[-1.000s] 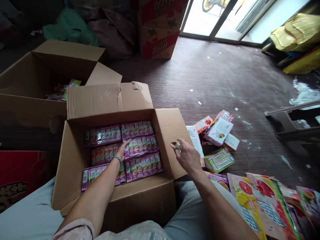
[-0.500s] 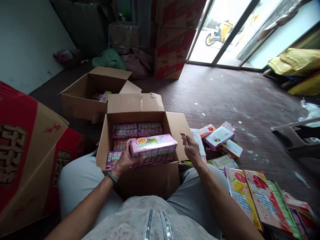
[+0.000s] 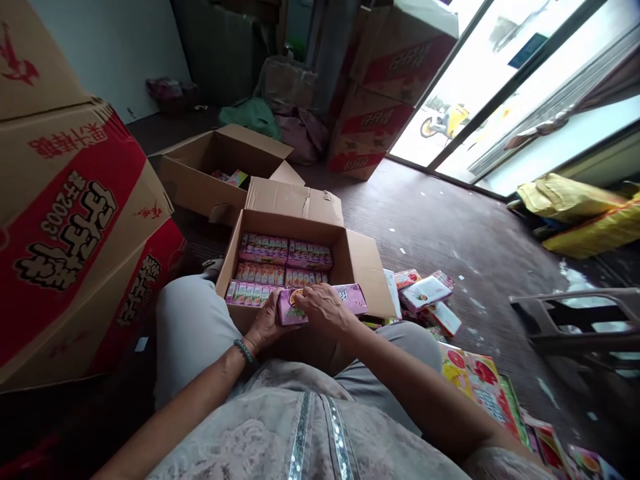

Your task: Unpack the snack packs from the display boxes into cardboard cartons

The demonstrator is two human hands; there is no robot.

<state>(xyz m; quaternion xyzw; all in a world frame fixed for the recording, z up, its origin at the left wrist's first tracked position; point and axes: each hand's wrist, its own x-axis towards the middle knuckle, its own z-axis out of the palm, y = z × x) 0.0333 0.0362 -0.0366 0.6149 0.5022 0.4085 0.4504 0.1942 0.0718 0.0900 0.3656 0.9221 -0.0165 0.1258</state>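
At the far left stood a big red-and-brown carton printed with large characters. Beyond it and to its right, an open box on the floor had a few bright packets inside. Nearer the person was another open cardboard box, filled with rows of small purple and orange packets.

The left hand, with a beaded bracelet at the wrist, was closed around the left end of a pink pack; some of its fingers were hidden. The pink pack was held level over the near edge of the open cardboard box, its far end pointing right. The right hand lay over the top of the pack, just right of the left hand, with its fingers bent and close together against it; whether they pinched anything could not be told.

Behind, a stack of cartons stood near the glass door. To the right, loose packs lay heaped on the floor, with flat, colourful packs nearer the person. Yellow sacks and a grey stool were at the far right.
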